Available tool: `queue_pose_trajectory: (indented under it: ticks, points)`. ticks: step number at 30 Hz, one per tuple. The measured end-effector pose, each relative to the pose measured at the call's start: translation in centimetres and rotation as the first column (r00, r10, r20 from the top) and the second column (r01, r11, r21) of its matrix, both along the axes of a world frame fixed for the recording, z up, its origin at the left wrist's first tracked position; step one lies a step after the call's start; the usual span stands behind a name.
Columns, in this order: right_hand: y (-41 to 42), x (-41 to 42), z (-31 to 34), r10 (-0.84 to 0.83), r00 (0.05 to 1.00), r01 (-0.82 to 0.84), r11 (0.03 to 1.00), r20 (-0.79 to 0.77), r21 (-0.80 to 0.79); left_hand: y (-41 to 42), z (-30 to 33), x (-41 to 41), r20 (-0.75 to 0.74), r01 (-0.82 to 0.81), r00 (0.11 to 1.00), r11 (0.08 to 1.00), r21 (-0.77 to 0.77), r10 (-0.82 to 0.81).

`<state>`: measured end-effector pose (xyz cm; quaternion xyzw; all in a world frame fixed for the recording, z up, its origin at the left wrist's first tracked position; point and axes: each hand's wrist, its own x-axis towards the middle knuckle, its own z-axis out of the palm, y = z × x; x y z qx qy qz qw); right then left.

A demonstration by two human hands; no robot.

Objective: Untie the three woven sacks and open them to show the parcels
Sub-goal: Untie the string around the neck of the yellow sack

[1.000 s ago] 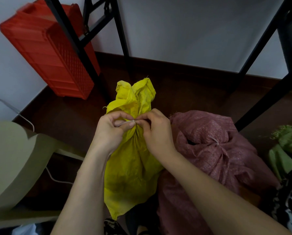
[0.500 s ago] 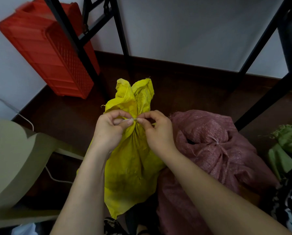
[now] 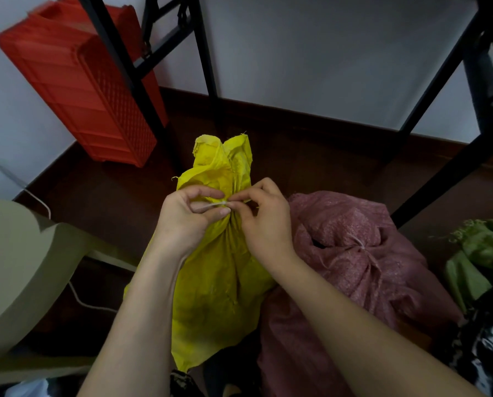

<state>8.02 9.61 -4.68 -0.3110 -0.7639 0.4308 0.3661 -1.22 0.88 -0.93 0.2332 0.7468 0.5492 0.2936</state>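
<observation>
While the yellow woven sack (image 3: 222, 270) is held upright on the dark floor (image 3: 102, 196), its white tie string (image 3: 211, 205) is pinched at the gathered neck by left hand (image 3: 186, 217) and right hand (image 3: 264, 222). Pink sack (image 3: 362, 270), tied, is touching its right side; green sack (image 3: 480, 259) is beyond that.

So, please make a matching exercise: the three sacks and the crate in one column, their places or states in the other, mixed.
1. yellow sack
2. pink sack
3. green sack
4. red crate

A. at the right edge
B. leaning on the wall
C. tie pinched by left hand and right hand
D. tied, untouched, in the middle

Pairs: 1-C, 2-D, 3-A, 4-B
</observation>
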Motion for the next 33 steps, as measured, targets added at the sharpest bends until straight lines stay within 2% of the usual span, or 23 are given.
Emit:
queue_pose_trajectory:
  ticks: [6, 13, 23, 26, 30, 33]
  points:
    - [0.0, -0.2, 0.0, -0.022, 0.999, 0.026, 0.995, 0.043, -0.097, 0.2, -0.2, 0.0, -0.066, -0.036, 0.997, 0.999, -0.038, 0.034]
    - [0.0, 0.1, -0.2, -0.022, 1.000, 0.022, 0.971, 0.005, -0.237, 0.1, -0.2, 0.0, -0.038, -0.017, 0.999, 0.999, -0.031, 0.016]
    - [-0.2, 0.4, -0.2, -0.011, 0.999, -0.002, 0.934, -0.035, -0.357, 0.3, -0.3, 0.0, -0.038, -0.047, 0.998, 0.997, -0.056, 0.045]
    - [-0.3, 0.6, -0.3, 0.000, 0.999, -0.012, 0.950, -0.038, -0.312, 0.3, -0.4, -0.1, -0.051, -0.055, 0.997, 0.997, -0.055, 0.052]
    - [0.0, 0.8, -0.3, 0.075, 0.996, -0.080, 0.992, -0.048, -0.101, 0.3, -0.3, 0.0, -0.047, -0.040, 0.998, 0.999, -0.032, 0.038]
    - [0.3, 0.6, -0.1, 0.047, 0.999, -0.046, 0.998, -0.010, 0.034, 0.4, -0.3, -0.1, -0.051, -0.040, 0.998, 0.999, -0.026, 0.039]
